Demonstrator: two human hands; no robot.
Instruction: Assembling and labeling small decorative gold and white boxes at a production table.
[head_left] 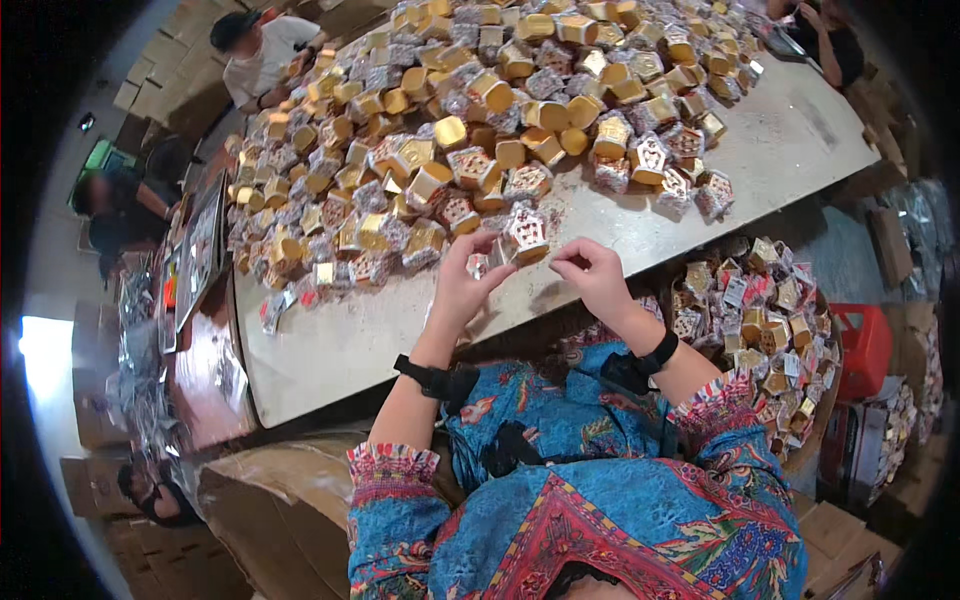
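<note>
A small white house-shaped ornament [527, 230] with red-brown markings and a gold base sits near the front edge of the white table, between my two hands. My left hand [466, 280] is at its left, thumb and fingers curled toward each other around something small and partly see-through that I cannot make out. To the ornament's right, my right hand [592, 275] has thumb and forefinger pinched together; whatever is between them is too small to tell. Both hands are low over the table [330, 365]. Black bands circle both wrists.
A large heap of similar gold and white ornaments [420, 150] covers the table's far side. At my right stands a big container of more ornaments [765, 340], beside a red crate [862, 350]. A cardboard box [270, 500] is at lower left. Other people work around the table.
</note>
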